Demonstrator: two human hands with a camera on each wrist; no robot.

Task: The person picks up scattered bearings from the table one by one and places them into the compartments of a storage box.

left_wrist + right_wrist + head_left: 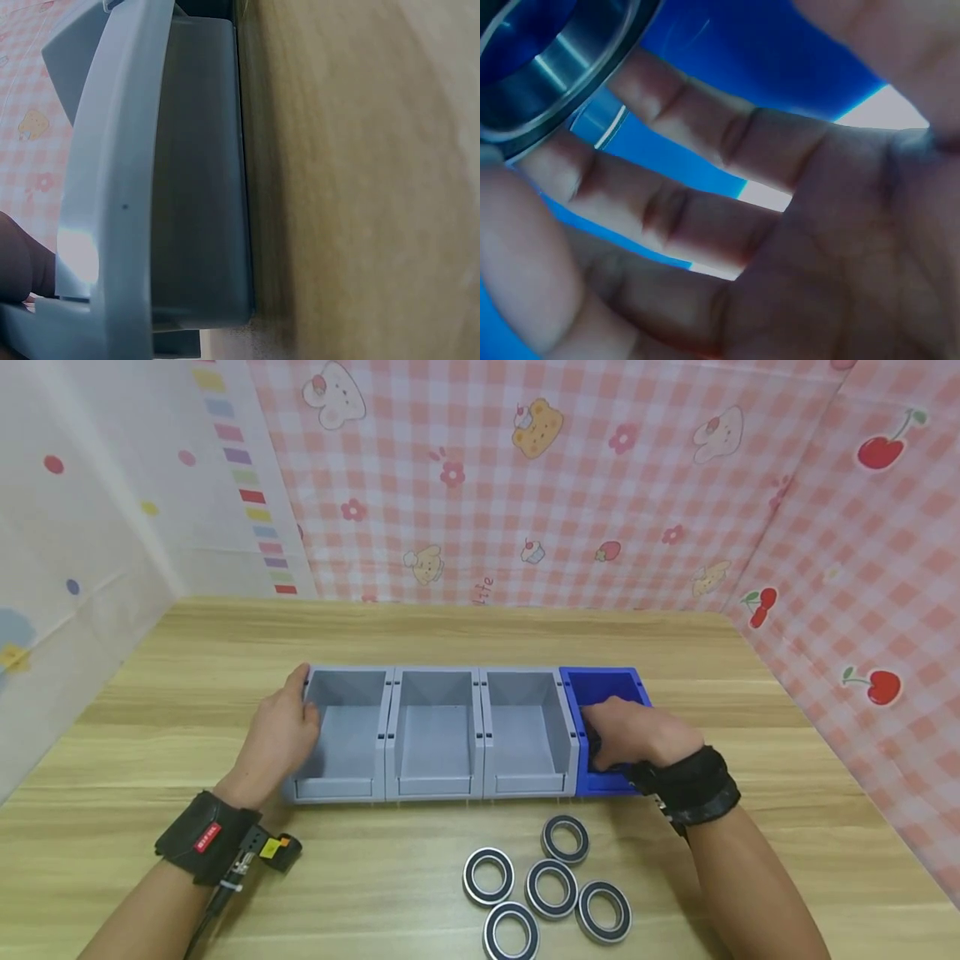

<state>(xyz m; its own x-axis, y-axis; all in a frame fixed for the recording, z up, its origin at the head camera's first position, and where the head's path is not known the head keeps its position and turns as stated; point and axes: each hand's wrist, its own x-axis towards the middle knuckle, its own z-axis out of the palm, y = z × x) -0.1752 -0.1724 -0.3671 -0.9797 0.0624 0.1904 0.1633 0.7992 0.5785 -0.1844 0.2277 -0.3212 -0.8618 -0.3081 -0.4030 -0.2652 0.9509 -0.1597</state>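
My left hand [281, 735] grips the left side wall of the leftmost grey bin [341, 788], with the thumb over the inner side of the rim. The left wrist view shows this bin's front [199, 180] close up, and part of a digit at the left edge. My right hand [641, 731] reaches down into the blue bin [606, 675] at the row's right end. In the right wrist view, its thumb and fingertips pinch a ball bearing [559, 82] inside the bin. Part of another shiny ring shows behind the fingers. The head view hides the held bearing behind the hand.
Two more grey bins [433, 787] [528, 783] stand side by side between the leftmost bin and the blue one. Several loose bearings [551, 912] lie on the wooden table [360, 877] in front of the row. Patterned cloth walls [465, 510] enclose the back and sides.
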